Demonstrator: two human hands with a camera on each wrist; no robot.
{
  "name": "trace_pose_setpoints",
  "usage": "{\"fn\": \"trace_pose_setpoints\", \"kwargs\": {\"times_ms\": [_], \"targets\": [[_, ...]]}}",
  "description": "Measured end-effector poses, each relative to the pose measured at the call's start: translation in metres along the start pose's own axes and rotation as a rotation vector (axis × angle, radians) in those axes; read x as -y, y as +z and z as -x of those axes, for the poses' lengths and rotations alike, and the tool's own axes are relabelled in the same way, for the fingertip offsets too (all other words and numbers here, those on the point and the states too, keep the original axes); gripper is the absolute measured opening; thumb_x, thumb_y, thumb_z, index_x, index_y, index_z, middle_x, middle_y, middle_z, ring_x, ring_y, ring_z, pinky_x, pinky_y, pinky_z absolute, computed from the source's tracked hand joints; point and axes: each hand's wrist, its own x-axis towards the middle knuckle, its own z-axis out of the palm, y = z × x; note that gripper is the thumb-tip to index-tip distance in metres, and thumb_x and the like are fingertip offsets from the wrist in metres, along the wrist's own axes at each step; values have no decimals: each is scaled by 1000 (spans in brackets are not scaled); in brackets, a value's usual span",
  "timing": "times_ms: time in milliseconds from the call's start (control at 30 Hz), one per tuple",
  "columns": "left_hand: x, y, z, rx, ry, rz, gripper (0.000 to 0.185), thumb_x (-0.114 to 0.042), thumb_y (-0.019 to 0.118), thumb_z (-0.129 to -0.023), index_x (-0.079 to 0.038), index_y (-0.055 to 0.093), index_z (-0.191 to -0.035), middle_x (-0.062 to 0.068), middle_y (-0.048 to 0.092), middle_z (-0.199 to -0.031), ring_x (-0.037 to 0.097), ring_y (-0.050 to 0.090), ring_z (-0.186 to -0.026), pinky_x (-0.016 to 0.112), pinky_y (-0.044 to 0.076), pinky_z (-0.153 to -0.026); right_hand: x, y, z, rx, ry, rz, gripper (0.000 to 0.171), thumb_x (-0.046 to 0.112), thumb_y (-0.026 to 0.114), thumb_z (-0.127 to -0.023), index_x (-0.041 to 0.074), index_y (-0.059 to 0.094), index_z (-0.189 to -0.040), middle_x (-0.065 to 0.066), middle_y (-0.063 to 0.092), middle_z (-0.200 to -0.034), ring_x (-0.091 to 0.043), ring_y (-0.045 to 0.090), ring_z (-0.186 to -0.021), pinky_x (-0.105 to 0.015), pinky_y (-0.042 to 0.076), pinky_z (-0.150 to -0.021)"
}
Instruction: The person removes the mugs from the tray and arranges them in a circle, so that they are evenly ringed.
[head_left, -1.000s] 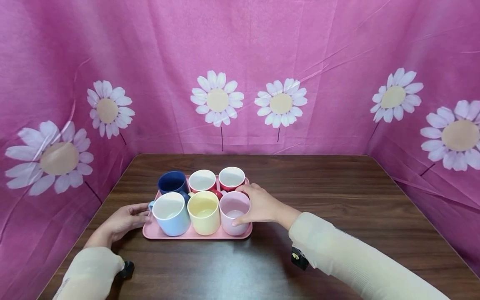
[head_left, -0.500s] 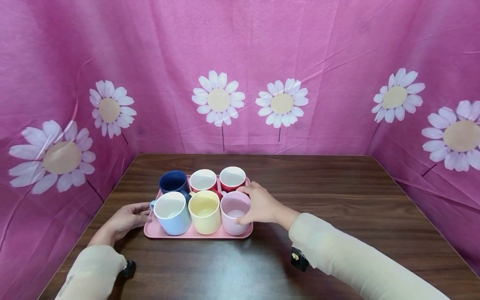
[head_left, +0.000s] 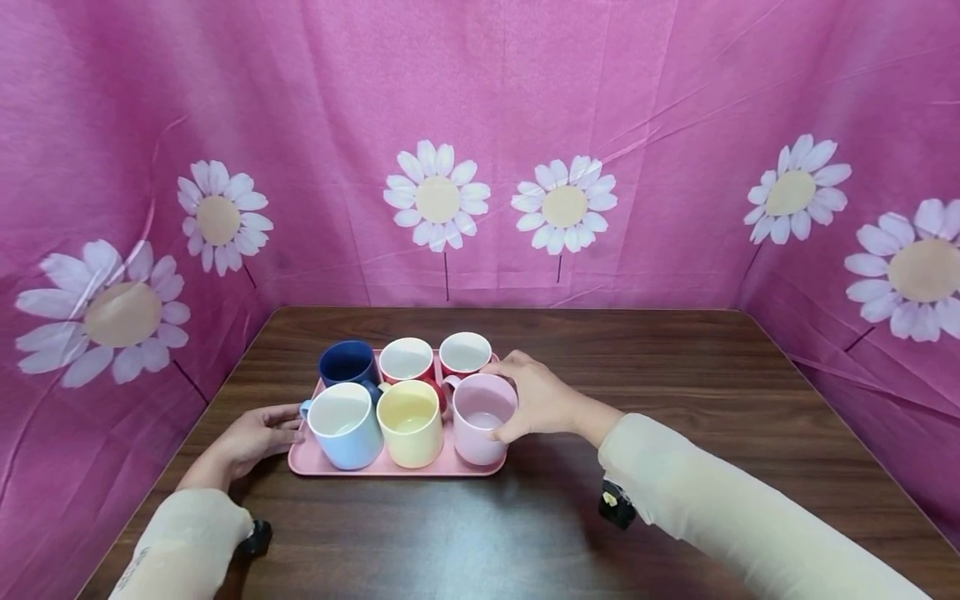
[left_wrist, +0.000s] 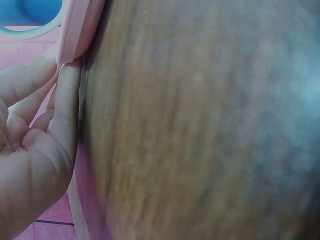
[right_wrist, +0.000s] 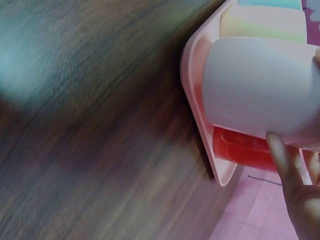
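Observation:
My right hand point(head_left: 542, 398) grips a pale pink mug point(head_left: 480, 437) by its rim and side, thumb in front and fingers behind. The mug is over the right end of a pink tray point(head_left: 408, 472); whether its base touches the tray I cannot tell. In the right wrist view, the mug point(right_wrist: 260, 90) lies beside a red mug point(right_wrist: 245, 150). At the tray's left end, my left hand point(head_left: 255, 442) pinches the edge; in the left wrist view, fingers of the left hand point(left_wrist: 40, 125) lie on both sides of the tray rim point(left_wrist: 80, 30).
Also on the tray stand a light blue mug point(head_left: 345, 437), a yellow mug point(head_left: 410, 433), a navy mug point(head_left: 348, 364) and two red mugs with white insides point(head_left: 406, 360). The tray rests on a brown wooden table point(head_left: 637, 358). A magenta daisy curtain point(head_left: 495, 83) surrounds the table.
My right hand has shifted the pink mug to the right and slightly up, away from the yellow mug; its handle now shows. The left hand stays at the tray's edge.

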Motion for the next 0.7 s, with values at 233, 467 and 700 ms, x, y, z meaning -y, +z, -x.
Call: {"fn": "trace_pose_setpoints", "kwargs": {"times_ms": [233,467,700], "targets": [[0,-1,-1,-7,-10,1,65,3,63,-88,21,26,-138,33,50,-128,10,59,-99,32,51,-85,-5,-17,8,28,-94,-1,73,30,87,-52,14,64,-118,0,55,-101,-15,50,-95,-33,48,-79],[0,-2,-1,-1,-8,0,64,4,63,-88,22,25,-137,31,53,-126,9,59,-98,31,51,-85,-13,-34,21,64,-154,-1,70,28,87,-53,16,63,-117,2,56,-98,-13,49,-93,-36,49,-78],[2,-1,-2,-4,-18,-10,64,3,63,-88,21,27,-138,31,52,-127,11,59,-99,32,51,-85,-29,-48,39,59,-182,15,69,26,87,-54,13,62,-117,2,55,-98,-14,50,-91,-34,49,-75]]}}
